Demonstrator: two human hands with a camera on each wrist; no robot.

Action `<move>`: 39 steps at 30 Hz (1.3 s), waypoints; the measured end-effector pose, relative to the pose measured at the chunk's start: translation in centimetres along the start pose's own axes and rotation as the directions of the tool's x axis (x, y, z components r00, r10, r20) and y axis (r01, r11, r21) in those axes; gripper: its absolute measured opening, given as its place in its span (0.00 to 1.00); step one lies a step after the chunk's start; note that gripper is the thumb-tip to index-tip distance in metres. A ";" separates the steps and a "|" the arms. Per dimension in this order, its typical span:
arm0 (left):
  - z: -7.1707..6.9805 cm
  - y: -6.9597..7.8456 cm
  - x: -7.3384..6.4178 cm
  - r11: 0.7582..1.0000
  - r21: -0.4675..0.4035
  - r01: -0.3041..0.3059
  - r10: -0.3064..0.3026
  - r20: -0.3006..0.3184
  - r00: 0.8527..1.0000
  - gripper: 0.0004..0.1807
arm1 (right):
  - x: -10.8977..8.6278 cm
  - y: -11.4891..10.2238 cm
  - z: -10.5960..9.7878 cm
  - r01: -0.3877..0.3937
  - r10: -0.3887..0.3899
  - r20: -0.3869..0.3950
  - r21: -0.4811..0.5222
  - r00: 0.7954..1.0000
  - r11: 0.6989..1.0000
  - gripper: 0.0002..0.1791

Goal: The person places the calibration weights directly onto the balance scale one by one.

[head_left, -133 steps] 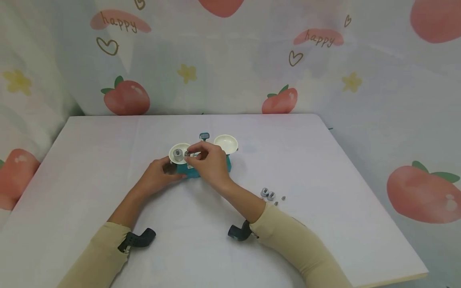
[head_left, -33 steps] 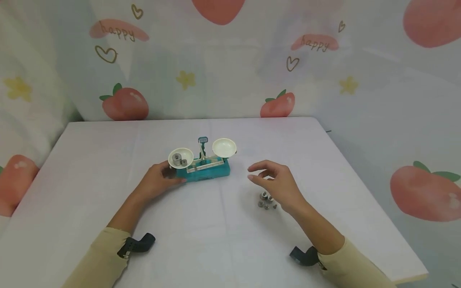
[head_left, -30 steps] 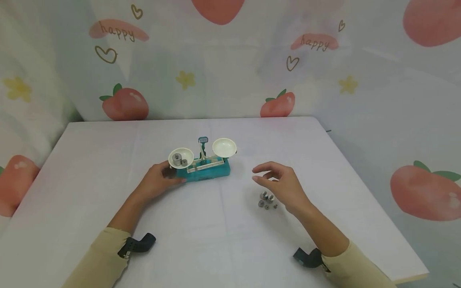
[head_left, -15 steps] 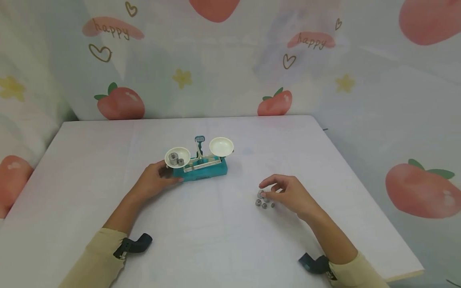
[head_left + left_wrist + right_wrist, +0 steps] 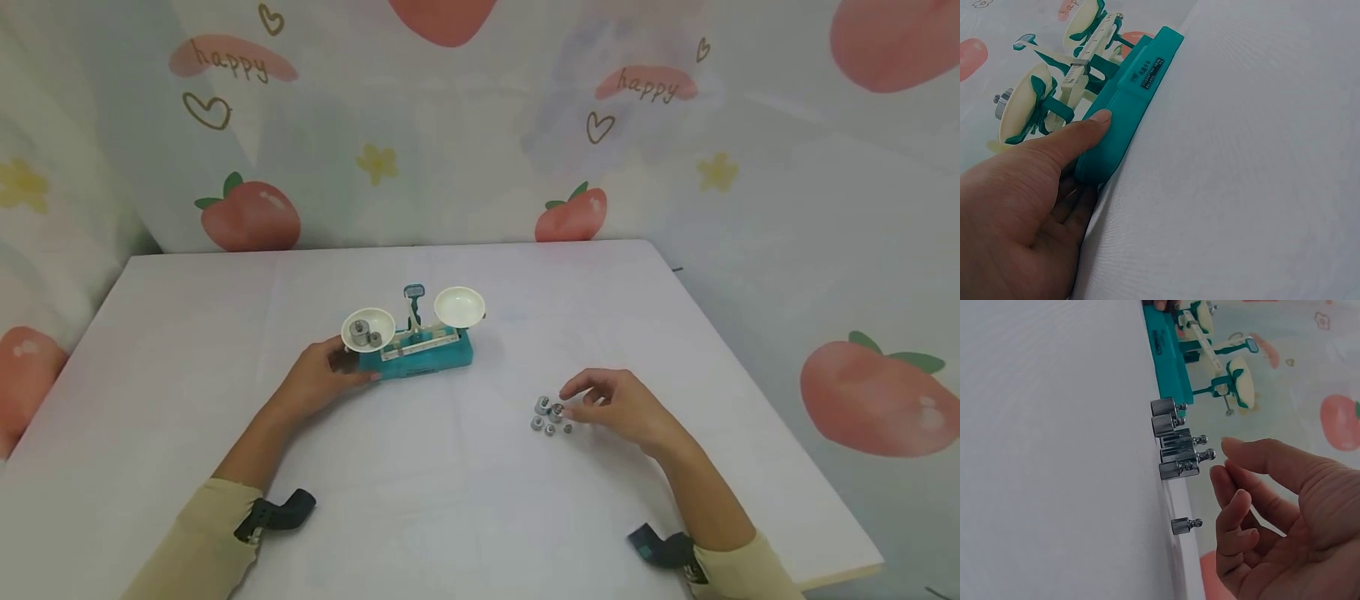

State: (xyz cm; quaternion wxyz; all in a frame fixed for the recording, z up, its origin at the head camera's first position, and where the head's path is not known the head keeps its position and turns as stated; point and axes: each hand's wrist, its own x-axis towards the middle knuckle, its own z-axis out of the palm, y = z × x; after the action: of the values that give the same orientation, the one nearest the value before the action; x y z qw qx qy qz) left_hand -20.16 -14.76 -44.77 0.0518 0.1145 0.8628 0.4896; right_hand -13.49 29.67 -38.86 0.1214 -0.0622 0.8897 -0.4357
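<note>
A teal balance scale (image 5: 429, 360) with two cream pans stands on the table. My left hand (image 5: 318, 379) grips the left end of its base; in the left wrist view the thumb (image 5: 1088, 132) lies along the front, with other fingers partly hidden behind and below. The left pan (image 5: 387, 322) bears a large metal weight (image 5: 359, 327) and a smaller one (image 5: 375, 339). Nothing lies in the right pan (image 5: 460, 307). My right hand (image 5: 626, 408) hovers beside several knobbed metal weights (image 5: 542, 406), fingers loosely bent around nothing. The right wrist view shows its thumb apart from the nearest weight knob (image 5: 1209, 454).
White cloth (image 5: 420, 500) covers the table, whose bare edge (image 5: 840, 577) shows at the front right. A printed backdrop (image 5: 480, 150) with peaches rises behind and at both sides. Dark wrist cameras (image 5: 281, 510) are strapped over both sleeves.
The small weight my right hand pinched over the left pan now lies in that pan. That hand has moved right and nearer to the loose weights. My left hand keeps its grip.
</note>
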 end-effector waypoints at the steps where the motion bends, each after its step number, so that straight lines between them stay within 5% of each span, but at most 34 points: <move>1: 0.0 0.0 0.0 1.000 0.002 0.001 -0.001 -0.002 1.000 0.40 | 0.1 0.2 0.0 0.004 -0.005 0.004 0.003 1.000 1.000 0.11; 39: 0.1 0.1 -0.2 1.000 -0.003 -0.003 0.003 -0.001 1.000 0.41 | 0.9 2.1 1.0 0.014 -0.014 0.035 0.020 0.999 1.000 0.13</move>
State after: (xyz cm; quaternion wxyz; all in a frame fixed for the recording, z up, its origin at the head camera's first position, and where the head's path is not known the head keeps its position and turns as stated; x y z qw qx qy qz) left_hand -19.90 -14.75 -44.76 0.0507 0.1152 0.8620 0.4910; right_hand -14.10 29.99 -41.21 0.1344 -0.0750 0.8828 -0.4439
